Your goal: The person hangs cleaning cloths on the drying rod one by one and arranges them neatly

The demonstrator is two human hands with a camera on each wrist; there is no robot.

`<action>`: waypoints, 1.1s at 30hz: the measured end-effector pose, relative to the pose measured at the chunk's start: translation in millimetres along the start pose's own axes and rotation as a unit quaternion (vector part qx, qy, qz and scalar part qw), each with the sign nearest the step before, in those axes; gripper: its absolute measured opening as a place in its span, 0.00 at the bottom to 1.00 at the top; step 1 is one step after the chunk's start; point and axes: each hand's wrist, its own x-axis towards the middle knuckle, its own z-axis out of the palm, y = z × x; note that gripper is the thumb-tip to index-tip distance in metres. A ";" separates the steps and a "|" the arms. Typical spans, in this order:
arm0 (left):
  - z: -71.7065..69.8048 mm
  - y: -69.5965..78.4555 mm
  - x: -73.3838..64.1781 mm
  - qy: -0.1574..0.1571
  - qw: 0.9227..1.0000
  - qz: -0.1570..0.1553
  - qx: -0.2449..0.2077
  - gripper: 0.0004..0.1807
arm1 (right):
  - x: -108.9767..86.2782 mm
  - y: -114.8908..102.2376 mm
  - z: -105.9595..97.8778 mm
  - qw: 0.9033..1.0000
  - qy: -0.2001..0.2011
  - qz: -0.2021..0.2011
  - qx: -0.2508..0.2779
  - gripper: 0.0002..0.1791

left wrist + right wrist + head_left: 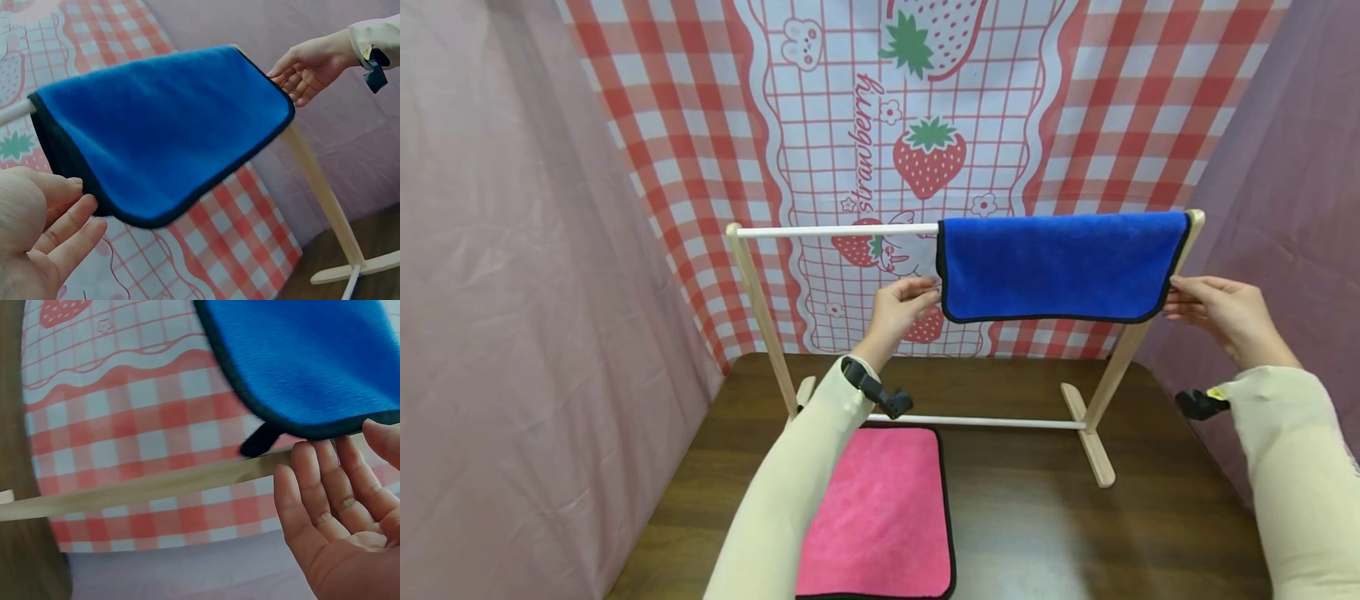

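Cream sleeves [797, 483] lead to hands [901, 312] [1228, 315] pinching a plush, round-cornered blue cloth [1060, 267] at opposite sides.

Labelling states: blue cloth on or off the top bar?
On. The blue cloth hangs over the top bar, which enters its fold in the left wrist view.

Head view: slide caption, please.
Left hand and right hand at opposite side edges of a blue cloth draped over a white bar.

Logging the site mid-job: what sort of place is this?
Probably a draped-off tabletop workspace indoors: a brown table carries a rack with a blue cloth over its bar, a strawberry-print backdrop hangs behind, and plain pinkish drapes flank both sides.
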 end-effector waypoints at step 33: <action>-101.6 -122.7 -72.1 0.117 0.989 -0.086 0.023 0.15 | -37.5 206.6 28.3 0.973 -0.105 0.097 -0.180 0.19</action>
